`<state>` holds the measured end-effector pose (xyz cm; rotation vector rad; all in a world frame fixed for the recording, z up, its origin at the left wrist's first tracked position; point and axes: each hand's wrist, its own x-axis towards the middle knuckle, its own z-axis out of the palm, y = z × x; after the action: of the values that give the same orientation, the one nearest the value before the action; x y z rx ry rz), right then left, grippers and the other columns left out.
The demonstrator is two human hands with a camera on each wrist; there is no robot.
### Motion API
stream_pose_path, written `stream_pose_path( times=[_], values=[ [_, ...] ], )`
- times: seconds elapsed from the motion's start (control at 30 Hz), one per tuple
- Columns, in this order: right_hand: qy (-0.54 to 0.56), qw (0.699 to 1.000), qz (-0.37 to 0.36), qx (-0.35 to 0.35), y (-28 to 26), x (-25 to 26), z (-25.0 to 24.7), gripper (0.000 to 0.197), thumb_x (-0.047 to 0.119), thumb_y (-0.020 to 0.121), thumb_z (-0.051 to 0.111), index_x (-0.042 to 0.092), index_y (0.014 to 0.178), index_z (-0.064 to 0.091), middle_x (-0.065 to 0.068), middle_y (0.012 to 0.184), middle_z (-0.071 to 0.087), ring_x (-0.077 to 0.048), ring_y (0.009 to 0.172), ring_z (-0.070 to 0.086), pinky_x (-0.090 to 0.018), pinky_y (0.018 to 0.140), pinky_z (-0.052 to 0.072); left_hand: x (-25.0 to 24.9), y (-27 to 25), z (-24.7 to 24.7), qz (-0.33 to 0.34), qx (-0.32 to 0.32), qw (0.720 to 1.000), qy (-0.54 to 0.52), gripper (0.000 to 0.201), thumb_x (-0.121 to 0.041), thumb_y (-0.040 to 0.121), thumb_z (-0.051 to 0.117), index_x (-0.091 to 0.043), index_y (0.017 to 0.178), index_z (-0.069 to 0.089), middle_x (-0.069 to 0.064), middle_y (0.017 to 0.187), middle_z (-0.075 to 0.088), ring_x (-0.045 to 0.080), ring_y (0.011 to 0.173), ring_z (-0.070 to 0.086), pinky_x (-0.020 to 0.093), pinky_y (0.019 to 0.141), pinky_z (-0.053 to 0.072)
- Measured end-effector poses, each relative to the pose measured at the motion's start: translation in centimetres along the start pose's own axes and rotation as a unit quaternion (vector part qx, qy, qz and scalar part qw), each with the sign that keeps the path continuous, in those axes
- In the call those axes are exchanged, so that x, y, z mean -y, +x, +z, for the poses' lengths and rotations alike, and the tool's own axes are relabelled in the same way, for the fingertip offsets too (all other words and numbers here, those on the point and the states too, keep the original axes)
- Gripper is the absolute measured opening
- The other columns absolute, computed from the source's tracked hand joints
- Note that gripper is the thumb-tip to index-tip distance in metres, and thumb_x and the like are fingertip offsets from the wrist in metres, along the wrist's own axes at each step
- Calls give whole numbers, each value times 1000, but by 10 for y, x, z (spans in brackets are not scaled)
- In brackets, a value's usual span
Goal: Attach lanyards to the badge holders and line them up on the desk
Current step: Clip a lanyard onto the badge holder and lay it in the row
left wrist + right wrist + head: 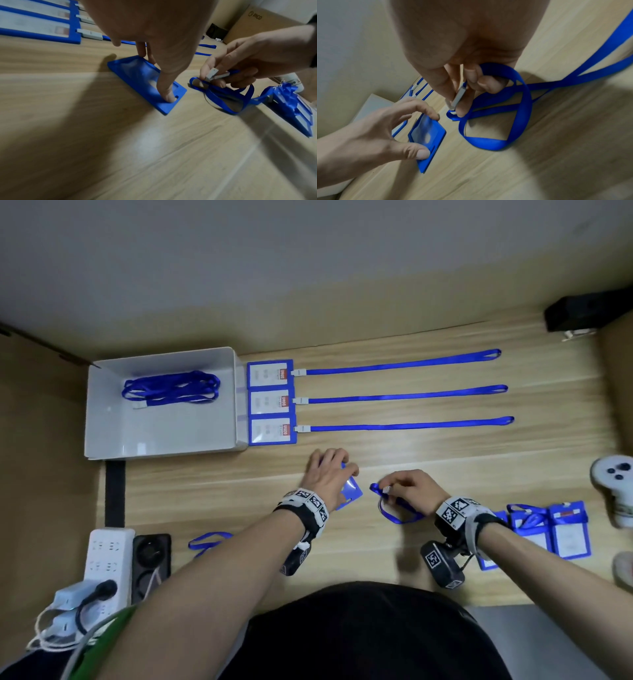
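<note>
A blue badge holder [352,490] [137,75] [428,129] lies on the wooden desk [411,453], its slotted end toward me. My left hand [334,470] [157,76] [429,135] grips it, thumb by the slot and fingers on the far edge. Just right of it, my right hand [388,491] [211,78] [455,106] pinches the white clip [214,74] [458,97] of a blue lanyard [397,518] [248,100] [527,105]. The strap loops loosely on the desk. Clip and holder are apart. Three finished badges [270,402] lie in a row further back, with their lanyards stretched to the right.
A white tray [102,412] at the back left holds coiled lanyards [171,386]. Spare badge holders [568,529] lie at the right, beside a white controller [613,477]. A loose lanyard [209,542] and a power strip [109,556] sit front left.
</note>
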<state>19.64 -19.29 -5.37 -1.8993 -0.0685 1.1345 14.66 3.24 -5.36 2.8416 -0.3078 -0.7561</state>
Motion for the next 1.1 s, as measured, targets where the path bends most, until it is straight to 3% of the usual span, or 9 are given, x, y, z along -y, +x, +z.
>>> stream_pose_path(
  times=[0.1, 0.27, 0.43, 0.53, 0.6, 0.7, 0.77, 0.9, 1.1],
  values=[
    [-1, 1000, -24, 7, 3, 3, 2, 19, -5, 89, 59, 7, 81, 71, 0, 76, 72, -10, 64, 63, -31, 80, 50, -2, 0, 2, -14, -14, 1000, 20, 57, -36, 69, 80, -27, 117, 51, 0, 120, 41, 23, 118, 37, 45, 112, 17],
    [-13, 998, -59, 28, -3, 5, 6, 21, -3, 94, 56, 6, 103, 73, -20, 97, 73, -12, 70, 59, -20, 77, 50, -4, -9, 3, -51, -16, 998, 36, 52, -50, 72, 76, -22, 110, 55, 1, 113, 46, 25, 113, 40, 47, 112, 18],
    [-33, 996, -78, 14, -10, 5, 7, 22, -2, 93, 59, 16, 89, 70, -27, 97, 70, -8, 66, 63, -20, 76, 51, 8, -28, -2, -109, 3, 991, -73, 23, -48, 80, 72, -29, 93, 68, -3, 105, 64, 22, 111, 46, 37, 110, 25],
    [-53, 995, -86, -4, -15, 9, 7, 20, -1, 92, 60, 16, 87, 70, -21, 93, 72, -10, 68, 64, -25, 78, 51, 11, -40, -6, -144, 15, 966, -213, 11, -33, 79, 77, -27, 83, 69, -3, 91, 70, 20, 99, 59, 26, 88, 43],
    [-73, 993, -93, -5, -18, 14, 8, 18, 1, 92, 61, 16, 87, 71, -11, 86, 73, -14, 72, 64, -30, 81, 51, 8, -49, -15, -144, 23, 944, -296, 9, -25, 80, 77, -23, 79, 68, -7, 78, 67, 15, 80, 65, 19, 69, 43],
    [-105, 989, -105, -1, -23, 23, 14, 18, 7, 92, 64, 22, 86, 72, 0, 80, 73, -14, 74, 64, -32, 83, 51, 2, -58, -31, -122, 13, 924, -362, 5, -18, 84, 75, -16, 83, 71, -8, 72, 64, 7, 64, 63, 13, 60, 44],
    [-109, 988, -113, 4, -27, 29, 19, 18, 11, 92, 64, 26, 86, 72, -1, 79, 73, -12, 71, 64, -29, 79, 52, -3, -62, -41, -112, 0, 917, -384, 6, -17, 86, 74, -12, 86, 72, -5, 71, 66, 11, 63, 67, 14, 64, 50],
    [-141, 981, -134, 14, -36, 42, 28, 22, 15, 91, 66, 34, 80, 70, 11, 72, 71, -3, 69, 62, -23, 74, 50, -12, -68, -51, -99, -25, 921, -376, 8, -23, 85, 73, -15, 85, 74, 1, 76, 71, 21, 78, 71, 32, 74, 54],
    [-143, 977, -155, 22, -51, 51, 32, 27, 7, 88, 66, 30, 72, 67, 4, 70, 68, -9, 66, 57, -22, 70, 47, -21, -75, -56, -98, -56, 921, -372, 10, -26, 85, 73, -17, 88, 72, -4, 78, 67, 18, 74, 65, 34, 74, 51]
  ],
)
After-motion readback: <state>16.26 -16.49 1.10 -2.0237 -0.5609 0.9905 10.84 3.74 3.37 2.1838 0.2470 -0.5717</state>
